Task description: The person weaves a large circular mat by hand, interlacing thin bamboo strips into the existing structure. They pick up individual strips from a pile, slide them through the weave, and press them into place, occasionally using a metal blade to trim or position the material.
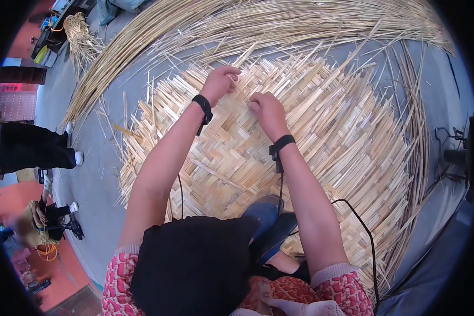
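A broad mat of flat pale strips (221,152) lies on the grey floor, woven in a zigzag pattern at its middle, with loose strip ends sticking out round its edge. Over the upper part of the weave is my left hand (221,84), fingers curled together; whatever they hold is too small to make out. Just right of it and slightly lower, my right hand (267,109) has its fingers bent in a pinch close to the strips, its contents hidden. Both wrists wear black bands with cables. My blue shoes (268,221) rest on the mat.
Long reeds (258,26) lie in a thick band beyond the mat, and more run down its right side. A tied bundle (79,37) stands at upper left. People in dark trousers (37,146) are at the left. A metal device (455,152) stands at far right.
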Tool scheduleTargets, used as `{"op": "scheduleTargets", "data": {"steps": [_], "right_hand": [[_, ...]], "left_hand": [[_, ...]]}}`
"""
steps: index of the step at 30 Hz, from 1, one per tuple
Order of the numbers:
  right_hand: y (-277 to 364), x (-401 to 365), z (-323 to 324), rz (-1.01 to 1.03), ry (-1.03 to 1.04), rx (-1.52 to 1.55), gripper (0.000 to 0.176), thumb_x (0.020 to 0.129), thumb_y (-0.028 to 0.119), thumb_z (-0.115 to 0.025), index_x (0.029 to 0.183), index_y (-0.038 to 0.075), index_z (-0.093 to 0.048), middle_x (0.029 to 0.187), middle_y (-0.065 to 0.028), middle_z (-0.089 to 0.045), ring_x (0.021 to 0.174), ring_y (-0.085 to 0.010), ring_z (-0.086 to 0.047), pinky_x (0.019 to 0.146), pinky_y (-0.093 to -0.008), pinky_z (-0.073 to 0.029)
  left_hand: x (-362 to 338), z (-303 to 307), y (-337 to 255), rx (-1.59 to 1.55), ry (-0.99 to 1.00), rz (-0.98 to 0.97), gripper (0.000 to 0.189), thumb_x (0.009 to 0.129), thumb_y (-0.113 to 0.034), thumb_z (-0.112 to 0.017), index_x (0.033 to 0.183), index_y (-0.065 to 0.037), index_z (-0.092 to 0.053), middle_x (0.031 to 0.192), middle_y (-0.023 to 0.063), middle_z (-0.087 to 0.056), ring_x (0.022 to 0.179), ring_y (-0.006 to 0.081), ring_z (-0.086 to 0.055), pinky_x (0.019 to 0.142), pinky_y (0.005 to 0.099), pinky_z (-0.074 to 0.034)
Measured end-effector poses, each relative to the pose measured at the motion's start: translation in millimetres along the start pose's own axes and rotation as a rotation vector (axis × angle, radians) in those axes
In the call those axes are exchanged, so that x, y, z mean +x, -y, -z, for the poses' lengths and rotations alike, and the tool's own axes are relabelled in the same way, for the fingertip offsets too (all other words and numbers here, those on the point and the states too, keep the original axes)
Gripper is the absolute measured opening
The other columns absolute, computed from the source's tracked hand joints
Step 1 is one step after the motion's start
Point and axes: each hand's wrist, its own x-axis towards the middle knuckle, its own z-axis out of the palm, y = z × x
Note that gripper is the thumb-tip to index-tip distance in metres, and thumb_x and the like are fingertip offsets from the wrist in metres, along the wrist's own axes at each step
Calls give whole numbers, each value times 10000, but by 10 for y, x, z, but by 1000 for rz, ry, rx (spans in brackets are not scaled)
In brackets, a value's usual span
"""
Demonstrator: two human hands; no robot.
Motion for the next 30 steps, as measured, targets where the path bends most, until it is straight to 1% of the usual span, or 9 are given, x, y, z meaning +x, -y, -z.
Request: {"op": "scheduleTargets", "data": {"steps": [2, 8, 10, 13, 20, 24, 27, 28, 30], "right_hand": [[-21, -32, 0, 19, -20, 45, 118, 861, 188, -673, 889, 75, -694, 844, -143, -600, 834, -340, -619, 740, -419, -481], [-100, -109, 5, 31, -51, 244, 113, 871, 174, -682, 937, 85, -704, 850, -95, -604, 808, -280, -624, 735, -373, -490], [-95, -118, -31, -18, -141, 292, 102, 862, 164, -688, 926, 84, -691, 814, -86, -632, 757, -267, -636, 708, -372, -500], [-55, -74, -100, -265, -200, 483, 116, 846, 184, -695, 909, 88, -674, 780, -80, -669, 718, -265, -657, 671, -384, -506], [-19, 129, -219, -344, -189, 145, 125, 835, 231, -680, 888, 118, -686, 822, -79, -692, 770, -288, -675, 666, -391, -506], [-39, 52, -298, -301, -186, 8, 102, 831, 257, -682, 845, 165, -724, 919, -62, -657, 846, -286, -652, 713, -396, -499], [-74, 47, -258, -200, -225, 67, 143, 855, 193, -656, 970, 141, -722, 926, -80, -649, 826, -287, -649, 735, -396, -506], [-103, 15, -214, -236, -234, 440, 183, 865, 155, -638, 1032, 117, -705, 929, -89, -640, 821, -290, -644, 746, -393, -509], [-105, -149, -9, -271, -236, 805, 229, 876, 116, -620, 1093, 92, -687, 931, -99, -631, 815, -293, -640, 758, -391, -512]], "left_hand": [[212, 54, 97, 680, 209, -203, 217, 895, -43, -532, 1061, -34, -672, 927, 55, -679, 791, 121, -618, 710, 277, -512], [286, -114, -77, 922, 123, -11, 197, 807, -129, -626, 977, -29, -636, 859, 39, -642, 785, 151, -586, 677, 296, -466], [217, -120, -181, 965, 268, 60, 214, 777, -112, -648, 982, -49, -653, 888, 44, -652, 804, 149, -591, 699, 289, -463], [217, -80, -247, 865, 426, 161, 232, 746, -101, -686, 971, -40, -685, 899, 42, -671, 829, 150, -606, 741, 285, -469], [156, 99, -202, 689, 512, 225, 233, 768, -110, -741, 994, -52, -741, 940, 22, -699, 865, 115, -617, 828, 255, -468], [62, 237, -31, 355, 496, 249, 315, 893, -189, -730, 1185, -72, -708, 988, 14, -716, 857, 102, -634, 858, 253, -477], [-26, 270, 94, 166, 118, 142, 251, 893, -145, -715, 1135, -82, -730, 990, 20, -718, 885, 135, -633, 830, 295, -498], [-65, 245, 156, 162, 117, 140, 251, 893, -145, -715, 1135, -82, -730, 990, 20, -718, 885, 135, -633, 830, 295, -498], [-177, 148, 219, 973, -133, -469, 196, 832, -100, -733, 1023, -114, -773, 886, 39, -709, 867, 183, -620, 819, 315, -497]]}}
